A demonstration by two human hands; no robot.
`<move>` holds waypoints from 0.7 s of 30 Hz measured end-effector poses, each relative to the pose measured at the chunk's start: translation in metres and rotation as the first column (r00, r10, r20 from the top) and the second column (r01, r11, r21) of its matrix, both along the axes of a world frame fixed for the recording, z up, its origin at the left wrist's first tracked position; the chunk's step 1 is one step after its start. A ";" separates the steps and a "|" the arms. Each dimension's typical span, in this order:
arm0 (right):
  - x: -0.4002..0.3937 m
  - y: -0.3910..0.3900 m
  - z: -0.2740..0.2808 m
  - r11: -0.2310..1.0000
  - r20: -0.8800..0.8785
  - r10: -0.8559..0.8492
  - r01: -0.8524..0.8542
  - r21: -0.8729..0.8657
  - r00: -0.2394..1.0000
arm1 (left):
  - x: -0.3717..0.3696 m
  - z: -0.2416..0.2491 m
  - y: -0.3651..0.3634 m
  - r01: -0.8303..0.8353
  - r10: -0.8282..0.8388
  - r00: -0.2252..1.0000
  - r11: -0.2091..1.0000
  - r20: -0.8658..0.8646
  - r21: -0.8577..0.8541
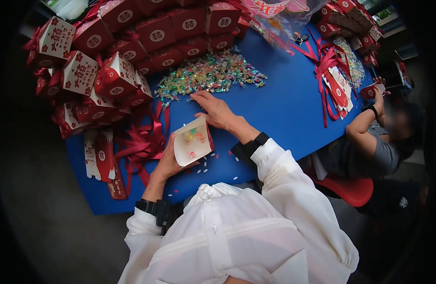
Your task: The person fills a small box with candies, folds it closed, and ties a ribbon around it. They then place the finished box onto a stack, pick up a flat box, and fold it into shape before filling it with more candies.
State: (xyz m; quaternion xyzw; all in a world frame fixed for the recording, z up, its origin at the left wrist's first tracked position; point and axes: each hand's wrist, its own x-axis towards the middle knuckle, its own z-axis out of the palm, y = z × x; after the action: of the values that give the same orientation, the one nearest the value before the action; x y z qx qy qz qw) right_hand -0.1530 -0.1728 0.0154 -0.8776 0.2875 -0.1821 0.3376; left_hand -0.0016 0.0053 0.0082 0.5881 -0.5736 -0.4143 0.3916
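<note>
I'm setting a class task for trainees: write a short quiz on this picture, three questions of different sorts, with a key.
1. Which of the wearer's hands holds the open box?
2. True or false: the open box is full to the brim.
3. Which of these lies right by the fingers of the right hand?
A) the red chair
B) the pile of wrapped candies
C) the clear plastic bag

Key:
1. The left hand.
2. False; only a few candies show inside, with much of the pale lining bare.
3. B.
</note>
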 end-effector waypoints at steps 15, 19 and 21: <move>-0.010 -0.012 -0.024 0.943 0.091 -0.316 0.323 -0.081 0.944 | 0.001 -0.002 0.003 -0.018 0.017 1.000 0.999 0.021 0.037; -0.002 -0.011 -0.022 0.949 -0.005 -0.303 0.302 -0.090 0.953 | 0.000 0.002 0.003 -0.019 0.018 1.000 0.998 0.024 0.066; -0.009 -0.009 -0.021 0.972 -0.007 -0.228 0.228 -0.063 0.974 | -0.001 0.006 0.001 -0.020 0.020 0.998 1.000 0.061 -0.006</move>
State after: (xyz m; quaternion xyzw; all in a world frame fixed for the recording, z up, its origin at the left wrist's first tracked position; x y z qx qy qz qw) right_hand -0.1618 -0.1823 -0.0051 -0.8501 0.3831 -0.2220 0.2852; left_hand -0.0029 0.0061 0.0146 0.6052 -0.5804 -0.3907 0.3798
